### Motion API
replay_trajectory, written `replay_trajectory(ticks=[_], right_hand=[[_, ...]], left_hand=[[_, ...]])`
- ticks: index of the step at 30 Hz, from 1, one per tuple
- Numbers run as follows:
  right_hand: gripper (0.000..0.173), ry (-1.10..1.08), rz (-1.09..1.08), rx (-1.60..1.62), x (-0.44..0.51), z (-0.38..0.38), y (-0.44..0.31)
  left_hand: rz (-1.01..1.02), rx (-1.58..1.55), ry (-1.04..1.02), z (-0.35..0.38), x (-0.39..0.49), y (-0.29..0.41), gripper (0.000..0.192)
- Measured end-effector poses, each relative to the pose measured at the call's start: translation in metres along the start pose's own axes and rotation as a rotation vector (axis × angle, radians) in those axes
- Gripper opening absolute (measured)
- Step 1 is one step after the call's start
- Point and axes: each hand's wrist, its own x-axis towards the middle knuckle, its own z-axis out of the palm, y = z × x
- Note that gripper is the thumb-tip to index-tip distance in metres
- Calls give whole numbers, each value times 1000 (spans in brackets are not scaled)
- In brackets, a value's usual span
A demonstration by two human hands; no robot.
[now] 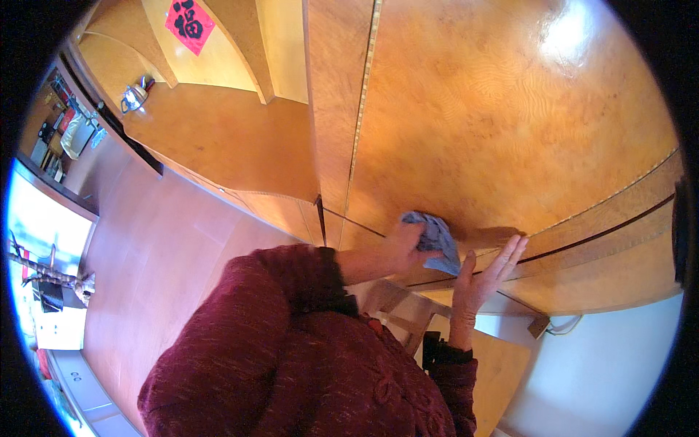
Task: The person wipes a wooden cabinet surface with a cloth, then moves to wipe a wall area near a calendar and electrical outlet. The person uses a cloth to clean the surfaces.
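Observation:
My left hand (pixel 404 248) is closed on a crumpled blue-grey cloth (pixel 439 246), which lies against the lower part of a large glossy wooden panel (pixel 464 136). To the right of the cloth my right hand (pixel 489 276) is raised, empty, with its fingers extended and its thumb apart. Its fingertips are close to the panel's lower inlaid border; whether they touch it cannot be told. A dark shadow falls on the wood just above this hand. Part of the cloth is hidden by the left fingers.
Left of the panel, a wooden counter (pixel 229 142) carries a metal kettle (pixel 134 98) below a red paper sign (pixel 190 26). A wooden stool or chair (pixel 393 306), partly hidden, stands under my arms. A small block with a cable (pixel 539 326) is at lower right, by the white wall.

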Motion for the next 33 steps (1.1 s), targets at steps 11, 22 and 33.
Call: replay_trajectory(ticks=[11, 22, 33], right_hand=[[114, 274, -234, -340, 77, 5, -13], [126, 226, -109, -352, 75, 6, -14], [122, 191, -88, -272, 74, 3, -18]], left_hand=[[176, -531, 1148, -161, -36, 49, 19], [993, 923, 308, -103, 15, 92, 33], [805, 798, 1372, -229, 40, 214, 32]])
